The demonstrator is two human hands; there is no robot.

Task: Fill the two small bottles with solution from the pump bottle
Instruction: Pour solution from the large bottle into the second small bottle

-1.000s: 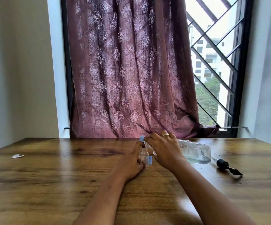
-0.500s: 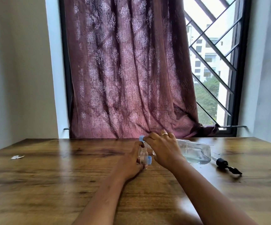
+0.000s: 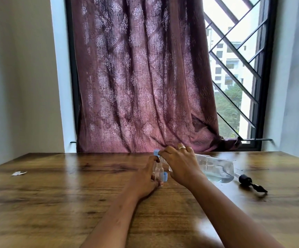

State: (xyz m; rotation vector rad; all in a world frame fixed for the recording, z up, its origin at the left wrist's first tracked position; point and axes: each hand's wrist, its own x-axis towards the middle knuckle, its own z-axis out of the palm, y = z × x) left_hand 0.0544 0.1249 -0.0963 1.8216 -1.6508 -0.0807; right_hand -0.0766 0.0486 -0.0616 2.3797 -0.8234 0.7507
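Observation:
A small clear bottle (image 3: 158,172) stands uncapped on the wooden table (image 3: 59,199), held around its side by my left hand (image 3: 143,181). A blue cap (image 3: 165,176) lies on the table right beside it. My right hand (image 3: 180,163) pinches a second blue cap (image 3: 156,153) at the top of another small bottle, which is mostly hidden behind the fingers. The big clear pump bottle (image 3: 216,169) lies on its side behind my right hand with a little liquid in it. Its black pump head (image 3: 250,182) with tube lies apart to the right.
A small white scrap (image 3: 18,173) lies on the table at the far left. A maroon curtain (image 3: 141,77) and a barred window (image 3: 234,68) stand just behind the table's back edge.

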